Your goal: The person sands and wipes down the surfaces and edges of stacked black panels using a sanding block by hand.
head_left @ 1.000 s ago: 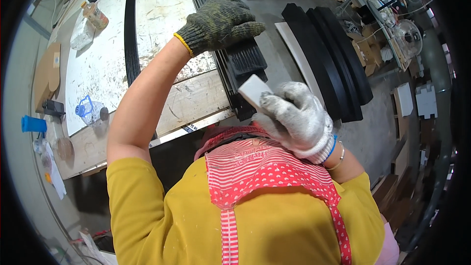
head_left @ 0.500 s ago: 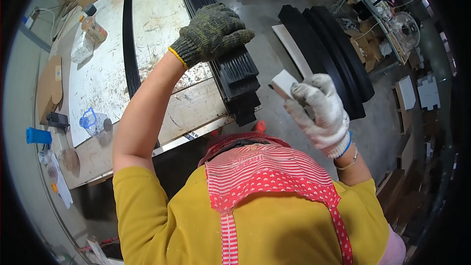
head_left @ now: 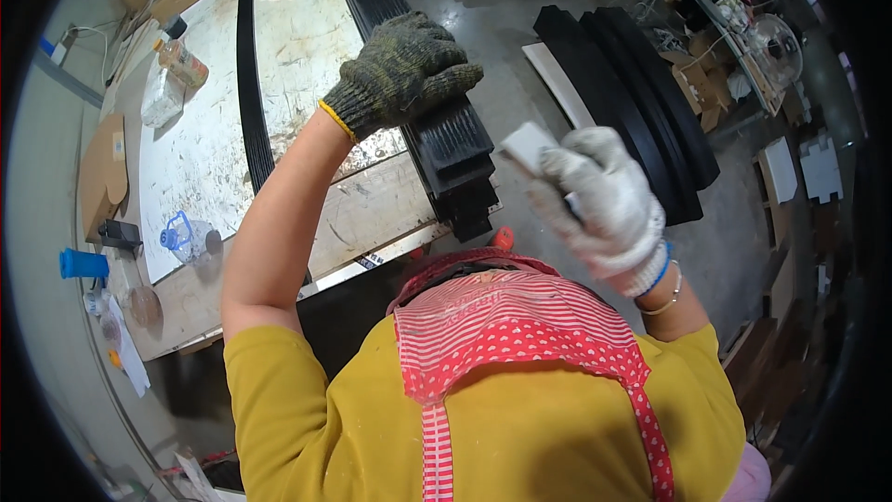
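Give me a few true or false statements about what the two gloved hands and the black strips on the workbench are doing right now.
1. The left hand presses on the stack of black strips. True.
2. The right hand is empty. False: it holds a small pale block.
3. Both gloves are the same colour. False: the left is dark olive, the right white.
4. The stack overhangs the edge of the workbench. True.
5. The pale block rests on the strips. False: it is held up beside them, off the stack.
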`<state>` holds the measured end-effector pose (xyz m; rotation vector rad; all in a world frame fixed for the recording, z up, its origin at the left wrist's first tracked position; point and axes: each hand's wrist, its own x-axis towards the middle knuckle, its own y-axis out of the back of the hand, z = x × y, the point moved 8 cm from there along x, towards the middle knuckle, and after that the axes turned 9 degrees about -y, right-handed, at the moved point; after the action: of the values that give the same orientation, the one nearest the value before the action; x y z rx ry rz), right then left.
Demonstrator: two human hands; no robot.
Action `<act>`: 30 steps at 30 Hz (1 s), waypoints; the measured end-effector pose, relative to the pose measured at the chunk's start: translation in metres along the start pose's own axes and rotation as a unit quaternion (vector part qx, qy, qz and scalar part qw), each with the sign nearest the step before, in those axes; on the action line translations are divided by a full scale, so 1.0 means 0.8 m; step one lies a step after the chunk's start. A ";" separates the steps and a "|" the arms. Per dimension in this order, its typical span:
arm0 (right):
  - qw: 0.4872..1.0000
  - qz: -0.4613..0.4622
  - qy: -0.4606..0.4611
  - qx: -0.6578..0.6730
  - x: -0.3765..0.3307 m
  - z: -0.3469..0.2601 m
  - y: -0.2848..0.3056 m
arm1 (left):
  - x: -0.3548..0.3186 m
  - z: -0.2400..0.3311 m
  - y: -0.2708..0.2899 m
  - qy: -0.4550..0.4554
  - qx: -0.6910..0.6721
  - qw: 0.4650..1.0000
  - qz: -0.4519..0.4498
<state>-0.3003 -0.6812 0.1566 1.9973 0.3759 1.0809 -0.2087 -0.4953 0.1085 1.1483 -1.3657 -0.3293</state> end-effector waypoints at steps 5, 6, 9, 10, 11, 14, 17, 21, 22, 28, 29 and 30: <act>0.914 0.059 -0.290 0.277 -0.020 0.121 0.013 | 0.003 -0.005 0.010 0.065 -0.012 0.998 -0.003; 0.765 0.105 -0.448 0.452 -0.038 0.147 -0.002 | 0.007 -0.010 0.001 0.071 -0.037 0.997 -0.017; 0.561 0.129 -0.491 0.654 -0.072 0.195 -0.051 | 0.021 -0.011 0.003 0.143 -0.097 0.978 -0.115; 0.538 0.077 -0.509 0.667 -0.084 0.204 -0.070 | 0.025 -0.008 0.006 0.147 -0.093 0.978 -0.111; 0.460 0.061 -0.501 0.731 -0.089 0.211 -0.094 | 0.028 -0.005 0.006 0.152 -0.088 0.978 -0.109; 0.356 -0.032 -0.522 0.774 -0.093 0.210 -0.125 | 0.033 0.007 0.010 0.167 -0.062 0.969 -0.168; 0.380 -0.087 -0.493 0.778 -0.074 0.220 -0.130 | 0.043 0.015 0.026 0.251 0.008 0.949 -0.193; 0.470 -0.168 -0.475 0.725 -0.018 0.246 -0.109 | 0.051 0.029 0.049 0.324 0.083 0.911 -0.241; 0.431 -0.191 -0.463 0.751 -0.008 0.269 -0.114 | 0.065 0.040 0.060 0.328 0.112 0.903 -0.255; 0.618 -0.249 -0.369 0.648 0.107 0.382 -0.094 | 0.106 0.111 0.063 0.525 0.097 0.800 -0.274; 0.651 -0.266 -0.340 0.624 0.136 0.384 -0.096 | 0.111 0.128 0.060 0.551 0.114 0.789 -0.248; 0.679 -0.305 -0.282 0.605 0.168 0.379 -0.105 | 0.113 0.142 0.055 0.576 0.128 0.771 -0.239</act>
<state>0.0316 -0.7070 0.0756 2.7557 1.5610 -0.4720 -0.3030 -0.5953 0.1734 1.5202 -0.0029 0.2337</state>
